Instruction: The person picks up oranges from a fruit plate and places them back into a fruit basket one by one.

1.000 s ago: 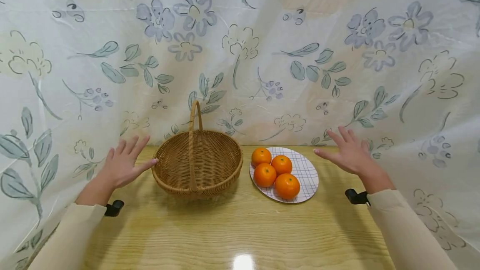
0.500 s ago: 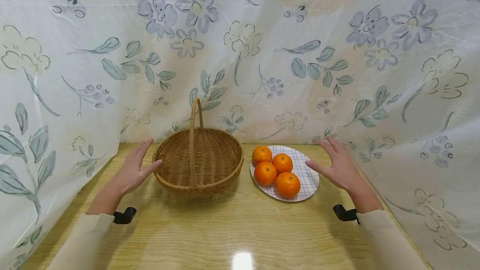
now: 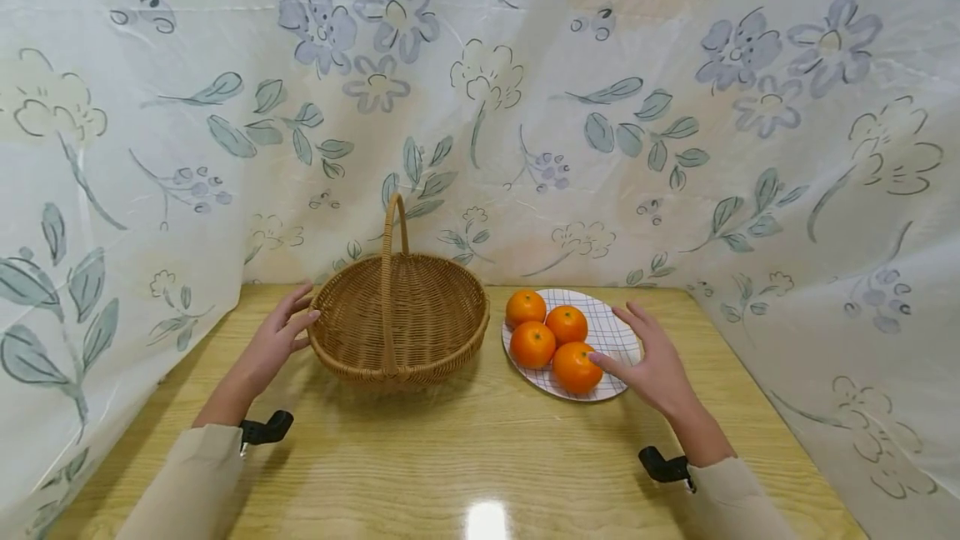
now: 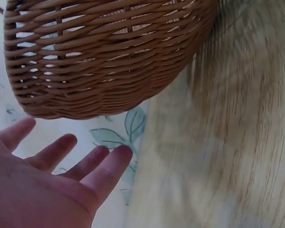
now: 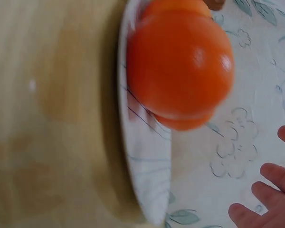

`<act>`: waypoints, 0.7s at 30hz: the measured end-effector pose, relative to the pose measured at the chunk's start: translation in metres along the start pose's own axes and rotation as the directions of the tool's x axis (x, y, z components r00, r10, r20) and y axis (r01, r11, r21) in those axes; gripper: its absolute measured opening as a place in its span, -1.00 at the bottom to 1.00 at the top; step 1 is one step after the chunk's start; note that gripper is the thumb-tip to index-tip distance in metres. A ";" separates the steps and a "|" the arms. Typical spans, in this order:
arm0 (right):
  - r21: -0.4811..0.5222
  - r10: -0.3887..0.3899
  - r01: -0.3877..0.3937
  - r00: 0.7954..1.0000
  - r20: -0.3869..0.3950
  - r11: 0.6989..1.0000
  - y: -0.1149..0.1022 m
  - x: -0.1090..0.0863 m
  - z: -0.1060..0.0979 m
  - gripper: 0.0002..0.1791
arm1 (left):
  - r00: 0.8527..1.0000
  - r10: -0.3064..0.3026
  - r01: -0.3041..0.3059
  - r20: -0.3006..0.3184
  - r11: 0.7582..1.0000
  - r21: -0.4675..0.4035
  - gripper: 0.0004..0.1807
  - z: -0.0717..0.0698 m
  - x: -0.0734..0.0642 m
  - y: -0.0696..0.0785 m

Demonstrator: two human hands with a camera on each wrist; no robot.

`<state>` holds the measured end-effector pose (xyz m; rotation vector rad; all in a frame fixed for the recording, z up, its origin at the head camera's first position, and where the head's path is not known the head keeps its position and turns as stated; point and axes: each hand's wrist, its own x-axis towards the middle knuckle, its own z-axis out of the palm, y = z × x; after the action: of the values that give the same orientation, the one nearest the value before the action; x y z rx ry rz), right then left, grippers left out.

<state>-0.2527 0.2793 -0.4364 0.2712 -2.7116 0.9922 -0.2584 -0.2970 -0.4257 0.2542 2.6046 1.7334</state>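
Observation:
A brown wicker basket (image 3: 427,315) with a tall arched handle (image 3: 387,298) stands on the table. My left hand (image 3: 272,344) is at its left side, fingers spread; in the left wrist view the fingers (image 4: 107,173) extend just below the woven wall (image 4: 109,61), not wrapped round it. Several oranges sit together on a round white plate (image 3: 617,338) with a grid of lines. Over the plate's right side hovers my right hand (image 3: 656,365), its thumb overlapping the nearest orange (image 3: 576,369) in the head view. A large orange (image 5: 180,66) fills the right wrist view, with the fingers (image 5: 275,175) apart from it.
The wooden table (image 3: 465,457) carries the basket on the left and the plate on the right, with a gap between them. A floral curtain (image 3: 480,107) hangs close behind and at both sides. Black wrist cameras (image 3: 267,427) project from the sleeves.
Both hands have come down and inward, the left toward the basket's side and the right over the plate toward the oranges. Basket, plate and oranges have stayed in place.

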 end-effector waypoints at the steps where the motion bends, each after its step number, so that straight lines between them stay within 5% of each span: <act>1: 0.014 0.010 -0.010 1.000 0.003 1.000 -0.001 -0.002 0.003 -0.02 | 1.000 -0.008 0.008 0.005 1.000 -0.023 -0.22 -0.001 0.001 -0.001; 7: 0.112 0.038 -0.043 0.998 0.047 0.993 -0.003 -0.011 0.022 -0.01 | 0.999 -0.023 0.031 0.050 0.983 -0.182 -0.20 -0.002 0.003 -0.004; 21: 0.253 0.115 -0.135 0.989 0.091 0.958 -0.004 -0.014 0.053 0.07 | 0.991 0.015 0.028 0.131 0.947 -0.320 -0.24 -0.004 0.010 -0.013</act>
<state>-0.2472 0.2425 -0.4773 0.1880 -2.6905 1.4035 -0.2705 -0.3046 -0.4353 0.3403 2.1866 2.0242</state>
